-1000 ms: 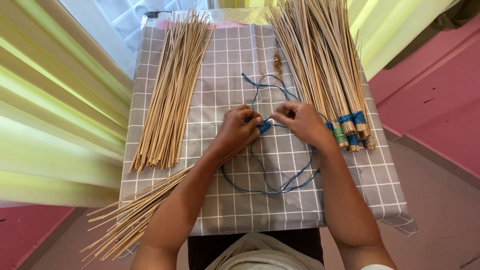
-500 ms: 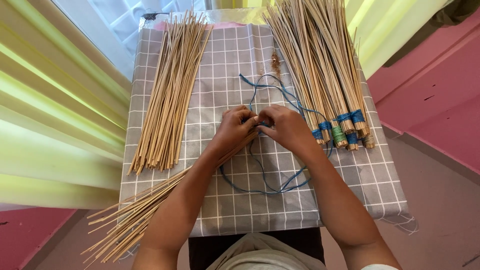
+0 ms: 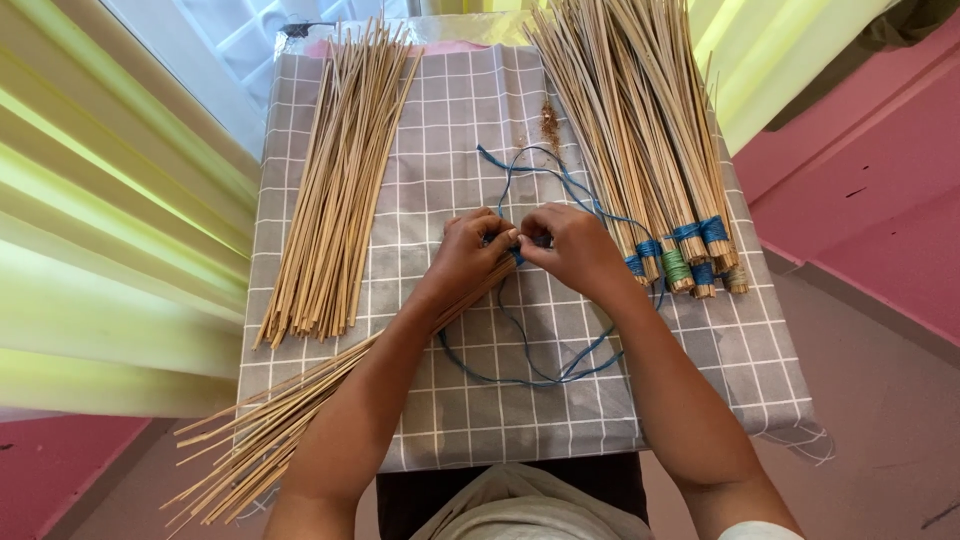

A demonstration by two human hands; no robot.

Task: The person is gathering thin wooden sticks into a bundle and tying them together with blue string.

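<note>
My left hand (image 3: 470,255) grips the end of a thin bundle of pale sticks (image 3: 270,435) that runs down-left past the table's front edge. My right hand (image 3: 570,245) meets it at the middle of the table, fingertips pinching blue string (image 3: 520,375) at the bundle's end. The string loops loosely over the grey checked cloth (image 3: 450,180) in front of and behind my hands. Whether the string is wound round the sticks is hidden by my fingers.
A loose pile of sticks (image 3: 340,180) lies on the left of the cloth. Several bundles tied with blue and green string (image 3: 650,150) lie on the right, tied ends near my right hand. Yellow-green fabric hangs at left; pink floor lies at right.
My right hand has moved left from beside the tied bundles and closed up against my left hand at the stick bundle's end. The string loops have shifted slightly.
</note>
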